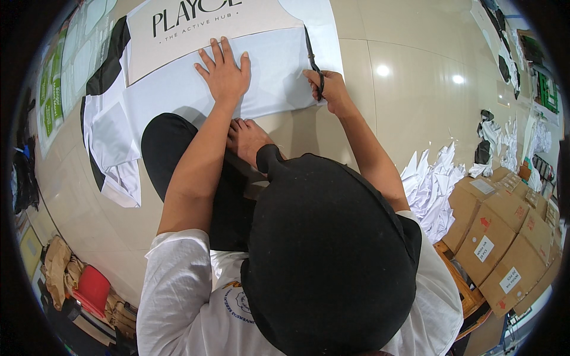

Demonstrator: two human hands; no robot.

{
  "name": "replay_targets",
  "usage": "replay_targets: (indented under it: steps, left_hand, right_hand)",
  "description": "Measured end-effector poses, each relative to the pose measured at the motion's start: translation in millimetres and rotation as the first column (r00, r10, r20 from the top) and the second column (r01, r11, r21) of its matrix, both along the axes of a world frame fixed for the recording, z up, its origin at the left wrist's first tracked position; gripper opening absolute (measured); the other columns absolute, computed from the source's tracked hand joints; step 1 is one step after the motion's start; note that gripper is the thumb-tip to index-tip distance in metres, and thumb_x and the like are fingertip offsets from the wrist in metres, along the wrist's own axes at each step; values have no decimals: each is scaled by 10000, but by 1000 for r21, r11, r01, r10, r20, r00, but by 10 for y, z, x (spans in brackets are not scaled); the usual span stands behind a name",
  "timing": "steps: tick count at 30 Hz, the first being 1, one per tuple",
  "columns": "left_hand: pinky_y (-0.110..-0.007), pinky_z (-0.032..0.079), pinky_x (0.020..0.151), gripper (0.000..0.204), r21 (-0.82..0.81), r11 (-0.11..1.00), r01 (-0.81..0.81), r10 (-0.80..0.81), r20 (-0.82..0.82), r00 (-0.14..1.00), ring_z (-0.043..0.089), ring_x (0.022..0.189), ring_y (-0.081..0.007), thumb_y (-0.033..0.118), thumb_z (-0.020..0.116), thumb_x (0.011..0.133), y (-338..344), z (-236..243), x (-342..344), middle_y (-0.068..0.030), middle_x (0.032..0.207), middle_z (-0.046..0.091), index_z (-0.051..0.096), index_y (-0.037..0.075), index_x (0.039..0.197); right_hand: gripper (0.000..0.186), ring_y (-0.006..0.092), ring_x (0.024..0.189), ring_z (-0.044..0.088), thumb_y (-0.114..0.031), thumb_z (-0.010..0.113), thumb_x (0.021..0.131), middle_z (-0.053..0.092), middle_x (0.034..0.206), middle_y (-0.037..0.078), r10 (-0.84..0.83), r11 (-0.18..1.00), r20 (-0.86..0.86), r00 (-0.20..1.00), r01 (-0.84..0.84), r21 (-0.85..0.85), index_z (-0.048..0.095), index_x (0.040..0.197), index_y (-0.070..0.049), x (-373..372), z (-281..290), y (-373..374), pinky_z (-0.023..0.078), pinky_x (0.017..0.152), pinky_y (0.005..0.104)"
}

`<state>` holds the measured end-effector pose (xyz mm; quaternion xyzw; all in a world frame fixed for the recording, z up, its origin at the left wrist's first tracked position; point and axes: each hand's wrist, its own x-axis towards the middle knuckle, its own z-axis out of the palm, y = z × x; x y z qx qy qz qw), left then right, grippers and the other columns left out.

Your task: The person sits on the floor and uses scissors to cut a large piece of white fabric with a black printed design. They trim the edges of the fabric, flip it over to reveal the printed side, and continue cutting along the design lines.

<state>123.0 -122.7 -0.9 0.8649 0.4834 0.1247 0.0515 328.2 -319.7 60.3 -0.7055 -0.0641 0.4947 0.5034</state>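
A sheet of white fabric (172, 89) is spread on the tiled floor, with a pale beige pattern sheet (196, 44) bearing dark lettering lying over its far part. My left hand (225, 74) presses flat on the fabric, fingers spread, with the longest fingertips reaching the pattern's lower edge. In my right hand (332, 92) is a pair of black scissors (312, 59), gripped by the handles. Their blades point away from me, along the fabric by the right end of the pattern.
Folded white cloth with black edging (113, 139) lies at the left. My bare foot (248, 139) rests just below the fabric. White cloth scraps (433, 187) are heaped at the right, beside stacked cardboard boxes (499, 228). A red object (92, 292) and brown paper stand lower left.
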Motion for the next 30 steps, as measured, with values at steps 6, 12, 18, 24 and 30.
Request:
replay_targets:
  steps: [6,12,18,24,30]
  left_hand:
    - [-729,18,1295,822,-12,1000,1,-1,27,1000,96,1650,-544,584,405,1096,5,4,2,-211,1803,241,300,74,1732]
    - [-725,54,1297,825,-3,1000,-5,5,-8,1000,111,1650,-538,593,406,1101,-6,17,6,-211,1805,231,281,87,1740]
    - [-731,53,1292,825,2,1000,1,-1,3,1000,115,1648,-544,597,406,1100,-4,7,-8,-218,1801,240,292,83,1736]
    - [-738,46,1288,824,-1,1000,6,-6,22,1000,119,1643,-554,584,424,1095,-4,18,7,-224,1798,246,301,75,1731]
    - [-742,33,1287,815,-25,1000,-12,13,38,999,124,1637,-565,554,453,1089,-21,69,-4,-226,1790,268,321,58,1721]
  right_hand:
    - [371,122,494,546,-326,889,891,598,638,12,-27,999,-19,999,27,-18,689,799,-27,12,122,78,421,468,286]
    - [376,122,507,548,-329,889,891,604,653,18,-19,1000,-13,1000,19,-12,690,796,-25,76,71,152,430,478,286]
    - [364,123,518,557,-314,891,892,602,659,19,2,999,-1,1000,-2,-38,692,793,-26,73,46,157,434,483,284]
    - [377,124,518,558,-326,893,889,602,663,21,19,1000,-1,1000,-19,-25,685,788,-28,94,22,142,430,484,289]
    - [394,130,536,551,-383,871,905,594,693,16,53,997,-90,995,-57,-46,671,816,-55,244,195,175,407,491,304]
